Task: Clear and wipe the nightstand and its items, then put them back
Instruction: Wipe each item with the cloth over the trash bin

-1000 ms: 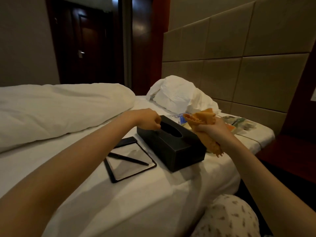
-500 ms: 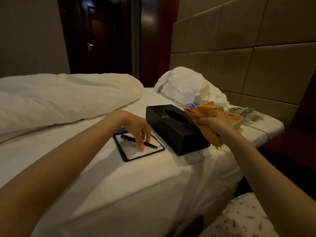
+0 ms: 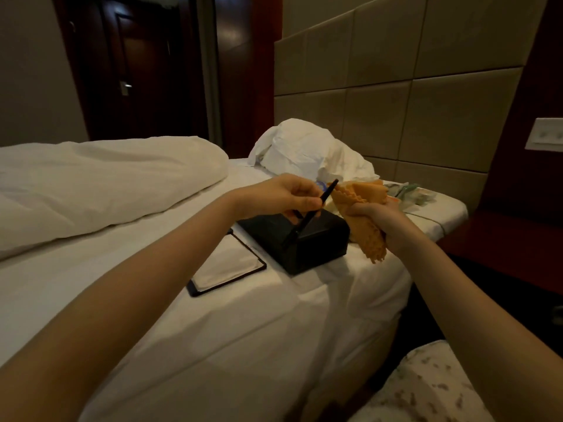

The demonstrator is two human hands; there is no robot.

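Observation:
My left hand (image 3: 286, 196) pinches a black pen (image 3: 310, 217) and holds it slanted in the air above the black tissue box (image 3: 307, 242). The pen's upper tip points at the orange cloth (image 3: 365, 217), which my right hand (image 3: 377, 217) grips in a bunch just right of the box. The box stands on the white bed (image 3: 213, 315). Left of it lies a black notepad holder (image 3: 228, 266) with white paper. The dark red nightstand (image 3: 502, 248) stands at the right, beyond the bed's corner.
A rumpled white duvet (image 3: 100, 184) fills the bed's left side and a white pillow (image 3: 304, 150) leans on the padded headboard. Small packets (image 3: 411, 193) lie near the bed's far corner. A wall switch plate (image 3: 545, 135) is at the right. Patterned fabric (image 3: 426, 388) shows at bottom right.
My left hand went from the tissue box to the notepad, took the pen off it and raised it toward the cloth. The notepad now lies bare.

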